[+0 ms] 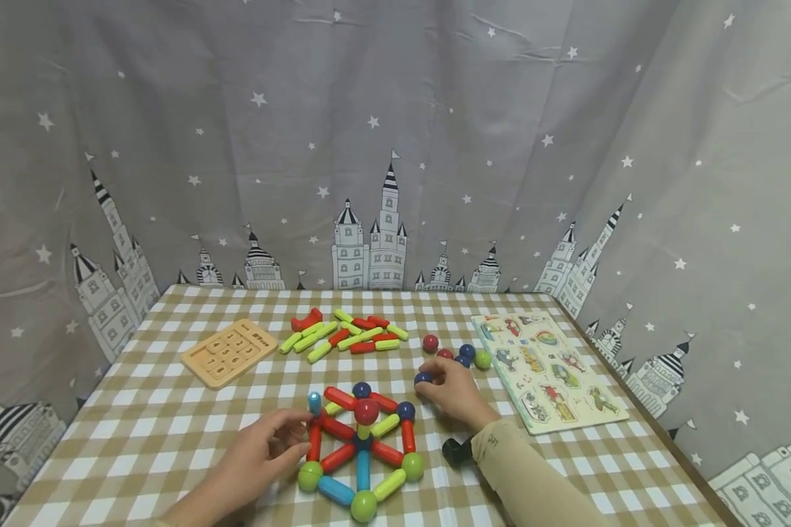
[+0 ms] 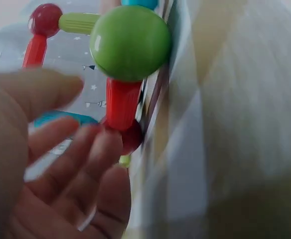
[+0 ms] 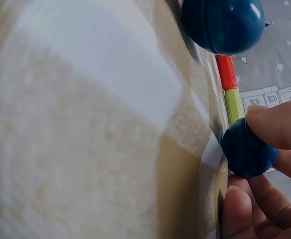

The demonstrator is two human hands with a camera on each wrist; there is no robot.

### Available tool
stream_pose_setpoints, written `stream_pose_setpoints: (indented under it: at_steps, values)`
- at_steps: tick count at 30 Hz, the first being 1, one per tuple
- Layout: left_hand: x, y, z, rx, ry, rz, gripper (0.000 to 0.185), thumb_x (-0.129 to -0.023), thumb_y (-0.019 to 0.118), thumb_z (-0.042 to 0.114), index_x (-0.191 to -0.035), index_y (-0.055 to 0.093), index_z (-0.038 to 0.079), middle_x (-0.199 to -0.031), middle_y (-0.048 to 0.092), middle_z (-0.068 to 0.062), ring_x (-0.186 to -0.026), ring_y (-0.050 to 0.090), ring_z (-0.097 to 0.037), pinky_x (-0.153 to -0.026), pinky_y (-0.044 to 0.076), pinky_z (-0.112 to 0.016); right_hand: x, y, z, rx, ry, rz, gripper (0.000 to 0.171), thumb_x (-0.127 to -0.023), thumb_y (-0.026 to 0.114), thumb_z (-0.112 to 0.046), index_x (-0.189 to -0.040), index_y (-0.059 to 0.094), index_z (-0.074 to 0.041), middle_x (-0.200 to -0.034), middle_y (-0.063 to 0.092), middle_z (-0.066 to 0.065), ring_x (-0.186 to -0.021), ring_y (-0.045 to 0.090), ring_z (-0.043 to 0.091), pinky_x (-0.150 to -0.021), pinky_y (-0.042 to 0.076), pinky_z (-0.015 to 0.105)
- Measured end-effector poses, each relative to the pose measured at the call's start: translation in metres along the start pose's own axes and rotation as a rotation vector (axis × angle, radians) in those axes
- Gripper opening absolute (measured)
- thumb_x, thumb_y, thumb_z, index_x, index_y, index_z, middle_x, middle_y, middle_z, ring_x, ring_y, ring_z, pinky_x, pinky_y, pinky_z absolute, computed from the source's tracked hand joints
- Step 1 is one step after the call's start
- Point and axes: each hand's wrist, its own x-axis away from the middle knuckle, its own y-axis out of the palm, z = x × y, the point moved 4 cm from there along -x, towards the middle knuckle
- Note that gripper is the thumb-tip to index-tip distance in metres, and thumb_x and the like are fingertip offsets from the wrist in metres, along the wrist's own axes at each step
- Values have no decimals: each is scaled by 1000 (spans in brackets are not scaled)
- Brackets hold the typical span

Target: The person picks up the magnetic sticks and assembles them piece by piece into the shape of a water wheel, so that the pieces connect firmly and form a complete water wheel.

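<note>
My right hand (image 1: pixel 453 389) pinches a dark blue ball (image 3: pixel 248 148) between thumb and fingers, low over the cloth to the right of a ball-and-stick structure. The structure is a wheel of red, yellow-green and blue sticks (image 1: pixel 335 490) joined by balls, with a red ball (image 1: pixel 366 412) raised over its middle. On its left side a short blue stick (image 1: pixel 314 402) stands upright. My left hand (image 1: pixel 257 454) is beside that side, its fingers loosely bent around nothing. In the left wrist view its fingertips overlap a dark red ball (image 2: pixel 130 137); whether they touch it I cannot tell.
Loose red and yellow-green sticks (image 1: pixel 349 337) lie behind the structure. Several loose balls (image 1: pixel 467 352) sit beyond my right hand. A wooden number puzzle (image 1: pixel 231 353) is at the left, a picture puzzle board (image 1: pixel 554 373) at the right. A small black object (image 1: pixel 457 452) lies near my right sleeve.
</note>
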Motion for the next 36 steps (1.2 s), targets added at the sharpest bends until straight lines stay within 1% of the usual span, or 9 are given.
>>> stream_pose_setpoints:
  at_steps: [4, 6, 11, 15, 20, 24, 27, 32, 36]
  values:
    - [10, -4, 7, -61, 102, -144, 37, -87, 82, 43, -116, 71, 24, -97, 65, 9, -79, 59, 0, -64, 53, -21, -1, 2, -2, -5, -5, -10, 25, -89, 81, -21, -112, 72, -16, -103, 69, 0, -89, 60, 17, -79, 52, 34]
    - [15, -4, 8, -45, 138, -201, 33, -86, 82, 43, -113, 73, 26, -96, 66, 12, -80, 60, 0, -65, 53, -22, -2, 2, -3, -6, -3, -12, 25, -89, 81, -21, -112, 72, -17, -103, 70, 0, -90, 60, 17, -79, 52, 34]
    - [19, -3, 8, 19, 153, -235, 29, -86, 83, 38, -111, 75, 26, -97, 67, 16, -86, 63, 0, -69, 56, -22, -5, -2, -17, -22, -48, -19, 28, -89, 82, -24, -114, 73, -15, -104, 71, -2, -92, 64, 14, -80, 54, 32]
    - [19, -3, 7, 38, 150, -238, 28, -86, 84, 35, -111, 75, 24, -98, 67, 15, -85, 63, 0, -68, 56, -22, -6, -9, -62, -119, -100, -89, 32, -90, 80, -30, -119, 73, -19, -109, 73, -4, -100, 67, 16, -83, 57, 35]
    - [18, -3, 6, 68, 163, -245, 28, -87, 83, 34, -111, 74, 23, -100, 68, 12, -86, 64, 0, -69, 57, -23, -8, -3, -134, -195, -184, -276, 30, -91, 79, -35, -119, 73, -25, -111, 72, -8, -102, 69, 16, -85, 57, 35]
    - [18, -2, 5, 99, 183, -249, 28, -89, 82, 34, -113, 74, 22, -103, 69, 11, -87, 64, -1, -70, 57, -23, -8, 14, -181, -119, -305, -409, 29, -92, 79, -29, -120, 74, -22, -108, 73, -10, -96, 68, 9, -82, 57, 28]
    - [17, 1, 3, 123, 198, -249, 28, -89, 81, 33, -113, 73, 21, -104, 69, 10, -88, 65, -1, -70, 57, -23, -7, 29, -203, -6, -373, -477, 30, -92, 79, -24, -121, 74, -18, -107, 74, -12, -92, 66, 3, -81, 56, 22]
    - [17, 3, 3, 153, 214, -251, 27, -89, 81, 30, -113, 73, 20, -104, 69, 8, -88, 66, -2, -70, 58, -24, -6, 49, -211, 219, -399, -529, 28, -91, 80, -21, -118, 75, -15, -95, 72, -12, -82, 62, 1, -74, 52, 18]
    - [17, 3, 3, 170, 199, -256, 26, -89, 82, 28, -112, 73, 20, -104, 69, 7, -88, 66, -2, -70, 58, -24, -6, 56, -206, 285, -380, -543, 27, -91, 81, -22, -116, 75, -16, -92, 70, -12, -83, 61, 2, -74, 52, 19]
